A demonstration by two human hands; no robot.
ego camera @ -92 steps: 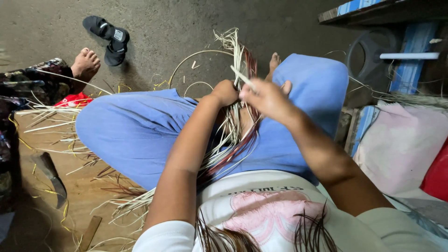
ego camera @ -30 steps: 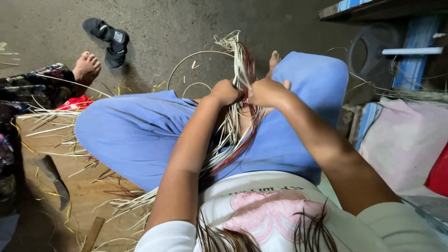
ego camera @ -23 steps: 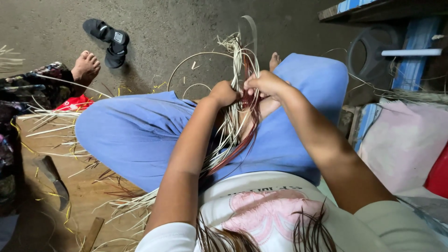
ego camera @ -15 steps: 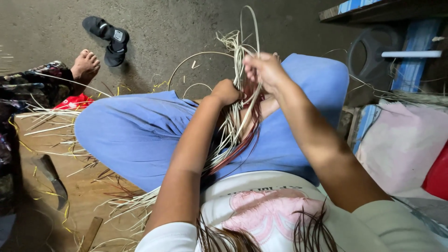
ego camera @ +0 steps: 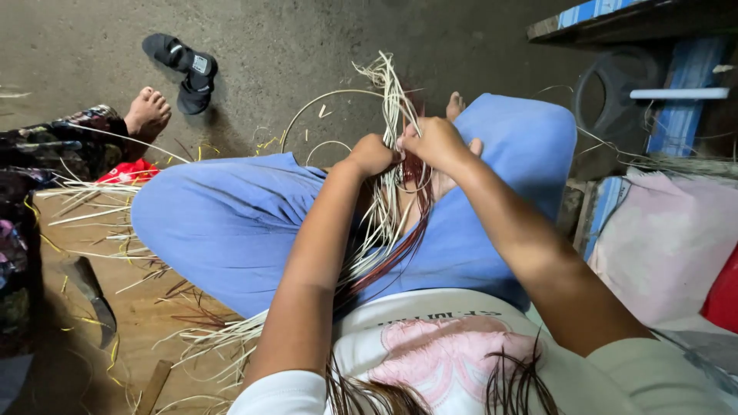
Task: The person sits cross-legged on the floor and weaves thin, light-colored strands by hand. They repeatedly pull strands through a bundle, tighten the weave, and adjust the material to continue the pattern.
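Two hands pinch one bundle of pale and dark-red strips above a blue-trousered lap.

Far left, black sandals (ego camera: 181,68) lie on open concrete; a red packet (ego camera: 127,172) sits near loose straw. Left hand (ego camera: 372,154) and right hand (ego camera: 435,143), both closed on the strips (ego camera: 395,184), hold them running near-to-far, tips fanning away. Pink cloth (ego camera: 667,238) crowds the right edge.

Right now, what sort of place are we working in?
Probably an informal home weaving spot at floor level: pale reed strips worked over the lap, loose strips scattered on a wooden platform, and sandals left on the bare concrete floor.
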